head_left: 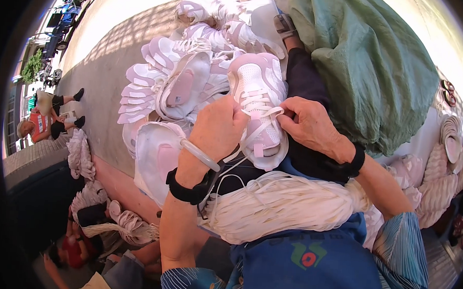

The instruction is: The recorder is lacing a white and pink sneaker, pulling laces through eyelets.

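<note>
1. Pink-and-white sneaker lying toe-away on the lap, against a dark trouser leg, between both hands.
2. Left hand curled at the near left side of the shoe, fingers closed over the lace area; exact hold hidden behind the knuckles. Clear bangle and black wrist strap worn on that forearm.
3. Right hand pressed to the shoe's right side, thumb and forefinger pinched tight on a white lace at the eyelets. Black strap round that wrist.
4. Thick bundle of white laces draped across the lap, just below the shoe, over a blue apron.
5. Heap of matching pink-and-white sneakers piled beyond and left of the held shoe, some sole-up.
6. Green cloth sack bulging to the right, touching the trouser leg.
7. More white lace bundles at the far right.
8. Other people seated at the left edge, well apart, beside further lace bundles.
</note>
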